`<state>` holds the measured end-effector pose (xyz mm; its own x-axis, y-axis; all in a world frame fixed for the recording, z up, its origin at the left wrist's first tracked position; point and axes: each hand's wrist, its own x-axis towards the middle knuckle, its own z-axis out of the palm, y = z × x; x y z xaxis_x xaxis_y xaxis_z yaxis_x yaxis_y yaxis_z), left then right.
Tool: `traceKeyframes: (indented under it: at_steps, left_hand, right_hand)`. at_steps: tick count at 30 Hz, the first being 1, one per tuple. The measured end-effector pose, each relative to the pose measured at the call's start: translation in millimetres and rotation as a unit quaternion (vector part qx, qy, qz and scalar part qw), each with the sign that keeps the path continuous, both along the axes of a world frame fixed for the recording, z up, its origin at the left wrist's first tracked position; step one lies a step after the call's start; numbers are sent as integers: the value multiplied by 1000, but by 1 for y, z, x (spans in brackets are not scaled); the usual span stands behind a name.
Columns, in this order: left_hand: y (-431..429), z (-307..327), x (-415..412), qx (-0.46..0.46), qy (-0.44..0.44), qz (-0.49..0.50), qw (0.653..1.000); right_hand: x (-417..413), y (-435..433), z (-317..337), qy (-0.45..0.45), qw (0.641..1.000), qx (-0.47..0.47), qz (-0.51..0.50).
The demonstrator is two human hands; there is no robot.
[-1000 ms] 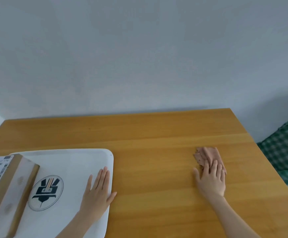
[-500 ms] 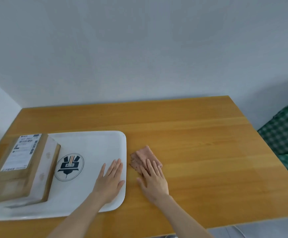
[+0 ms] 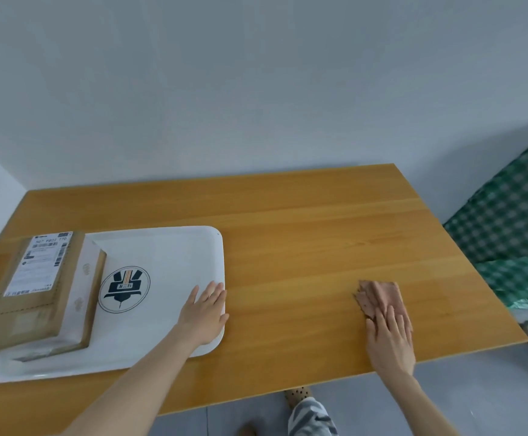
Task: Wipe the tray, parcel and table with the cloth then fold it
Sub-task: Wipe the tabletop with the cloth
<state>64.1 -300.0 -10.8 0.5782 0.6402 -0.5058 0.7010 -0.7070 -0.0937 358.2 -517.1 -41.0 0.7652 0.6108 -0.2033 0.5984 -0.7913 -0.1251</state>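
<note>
Pressed pink cloth (image 3: 379, 297) onto desk (image 3: 287, 247) with flat, straight-fingered right hand (image 3: 390, 339); rested flat, empty left hand (image 3: 204, 316) on white tray (image 3: 168, 247), parcel (image 3: 36, 291) further left.

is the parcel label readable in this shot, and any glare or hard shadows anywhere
Head view: the parcel label is soft and smeared, small print unreadable; head view: light is even and diffuse, no glare on the white tray, no hard shadows on the table.
</note>
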Motion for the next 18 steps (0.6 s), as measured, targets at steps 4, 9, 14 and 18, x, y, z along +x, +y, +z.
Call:
traceKeyframes:
  at_steps: [4, 9, 14, 18]
  left_hand:
    - [5, 10, 0, -25, 25, -6, 999]
    - [10, 17, 8, -36, 35, -3, 999]
    - [12, 21, 9, -40, 65, -14, 997]
    - [14, 23, 11, -45, 66, -7, 997]
  right_hand:
    - [-50, 25, 6, 28, 999, 17, 32]
    - [-152, 44, -5, 94, 973, 12, 208]
    - [-138, 25, -3, 53, 933, 14, 354]
    - [-79, -4, -6, -3, 948, 22, 317]
